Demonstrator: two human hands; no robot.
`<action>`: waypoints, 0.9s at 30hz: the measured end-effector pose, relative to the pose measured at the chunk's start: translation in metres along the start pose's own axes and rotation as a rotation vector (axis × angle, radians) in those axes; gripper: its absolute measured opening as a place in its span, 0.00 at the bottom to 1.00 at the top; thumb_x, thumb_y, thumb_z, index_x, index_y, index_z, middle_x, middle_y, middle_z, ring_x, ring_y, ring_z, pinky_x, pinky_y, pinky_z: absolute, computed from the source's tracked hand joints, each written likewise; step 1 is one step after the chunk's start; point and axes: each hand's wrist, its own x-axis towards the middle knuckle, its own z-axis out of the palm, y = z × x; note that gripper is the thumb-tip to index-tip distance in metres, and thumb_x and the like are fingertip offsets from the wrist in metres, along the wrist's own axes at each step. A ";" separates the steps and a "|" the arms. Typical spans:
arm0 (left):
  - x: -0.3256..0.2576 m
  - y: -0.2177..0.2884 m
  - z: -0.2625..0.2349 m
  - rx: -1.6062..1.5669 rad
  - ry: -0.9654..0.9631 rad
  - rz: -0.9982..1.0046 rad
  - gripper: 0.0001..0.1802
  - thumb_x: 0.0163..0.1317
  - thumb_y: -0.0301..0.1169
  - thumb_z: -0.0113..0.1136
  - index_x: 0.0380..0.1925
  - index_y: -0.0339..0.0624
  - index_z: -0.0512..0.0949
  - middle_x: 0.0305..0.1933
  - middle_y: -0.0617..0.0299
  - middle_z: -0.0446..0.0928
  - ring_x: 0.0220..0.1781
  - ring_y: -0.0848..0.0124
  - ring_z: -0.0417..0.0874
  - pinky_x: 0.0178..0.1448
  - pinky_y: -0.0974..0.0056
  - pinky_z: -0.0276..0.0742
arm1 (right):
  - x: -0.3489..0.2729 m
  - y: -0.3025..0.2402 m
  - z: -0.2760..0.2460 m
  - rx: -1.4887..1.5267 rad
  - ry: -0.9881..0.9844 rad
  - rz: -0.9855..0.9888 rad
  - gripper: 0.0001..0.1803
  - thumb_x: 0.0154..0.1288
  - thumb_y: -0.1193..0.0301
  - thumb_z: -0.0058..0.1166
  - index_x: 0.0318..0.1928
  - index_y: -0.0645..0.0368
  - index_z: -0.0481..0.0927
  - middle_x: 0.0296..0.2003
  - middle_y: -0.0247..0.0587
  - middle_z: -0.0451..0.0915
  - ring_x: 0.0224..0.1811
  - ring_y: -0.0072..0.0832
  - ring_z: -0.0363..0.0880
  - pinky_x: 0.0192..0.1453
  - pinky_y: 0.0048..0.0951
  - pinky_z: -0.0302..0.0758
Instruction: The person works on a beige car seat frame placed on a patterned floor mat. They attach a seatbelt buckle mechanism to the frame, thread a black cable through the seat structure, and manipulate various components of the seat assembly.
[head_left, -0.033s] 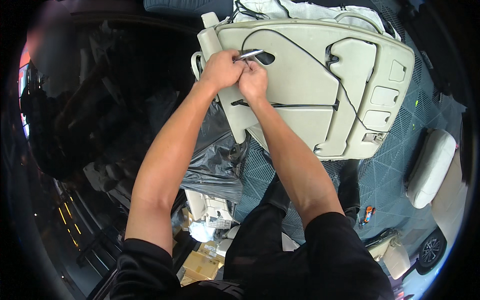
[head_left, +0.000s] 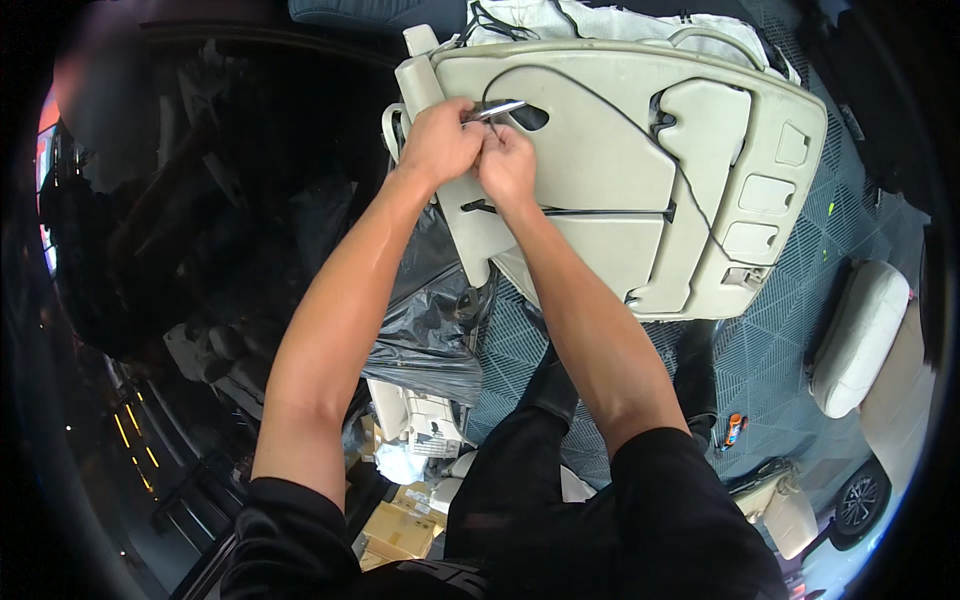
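Note:
A large cream plastic seat-back panel point(head_left: 600, 170) stands before me, with a dark oval hole point(head_left: 533, 118) near its upper left. My left hand point(head_left: 440, 140) is closed around a slim, shiny metal tool point(head_left: 500, 109); its bright end points right toward the hole, and the fingers hide the rest. Close against it, my right hand point(head_left: 507, 165) is closed in a pinch on a thin black cable point(head_left: 590, 90). From the fingers this cable loops up and runs across the panel to its lower right edge. The pinched end is hidden.
A black strap point(head_left: 610, 211) crosses the panel. Black plastic sheeting point(head_left: 430, 340) hangs below left, above cardboard boxes point(head_left: 400, 528). On the patterned floor mat lies an orange object point(head_left: 734, 430). A pale cushion point(head_left: 860, 340) rests at the right, with a car wheel point(head_left: 860, 502) beyond.
The looped cable has shifted slightly downward near its top. My right hand has moved a little and is faintly blurred. Both hands keep their grips.

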 end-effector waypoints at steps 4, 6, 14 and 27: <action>-0.033 0.009 -0.009 -0.331 0.092 -0.200 0.25 0.58 0.27 0.53 0.58 0.35 0.73 0.51 0.52 0.82 0.37 0.68 0.86 0.46 0.64 0.80 | -0.037 -0.017 -0.052 -0.235 -0.067 0.023 0.17 0.66 0.63 0.59 0.28 0.64 0.77 0.35 0.39 0.76 0.35 0.26 0.74 0.40 0.29 0.72; -0.051 0.007 -0.013 -0.413 0.134 -0.231 0.24 0.59 0.25 0.51 0.57 0.35 0.74 0.49 0.54 0.82 0.36 0.69 0.85 0.44 0.65 0.80 | -0.063 -0.032 -0.083 -0.291 -0.053 -0.109 0.18 0.64 0.62 0.61 0.27 0.66 0.77 0.44 0.42 0.75 0.43 0.27 0.73 0.46 0.28 0.70; -0.138 0.031 0.038 -0.788 0.026 -0.512 0.15 0.66 0.26 0.53 0.52 0.36 0.77 0.44 0.59 0.81 0.34 0.73 0.81 0.41 0.69 0.78 | -0.204 -0.159 -0.234 0.349 0.040 0.083 0.15 0.68 0.63 0.54 0.48 0.61 0.80 0.47 0.42 0.79 0.53 0.31 0.75 0.54 0.38 0.74; -0.180 0.180 0.091 -1.279 -0.172 -0.756 0.19 0.70 0.41 0.53 0.52 0.39 0.77 0.48 0.58 0.82 0.40 0.71 0.83 0.43 0.66 0.78 | -0.321 -0.300 -0.370 0.603 0.058 -0.002 0.25 0.77 0.55 0.41 0.20 0.51 0.64 0.17 0.29 0.60 0.31 0.29 0.66 0.62 0.42 0.67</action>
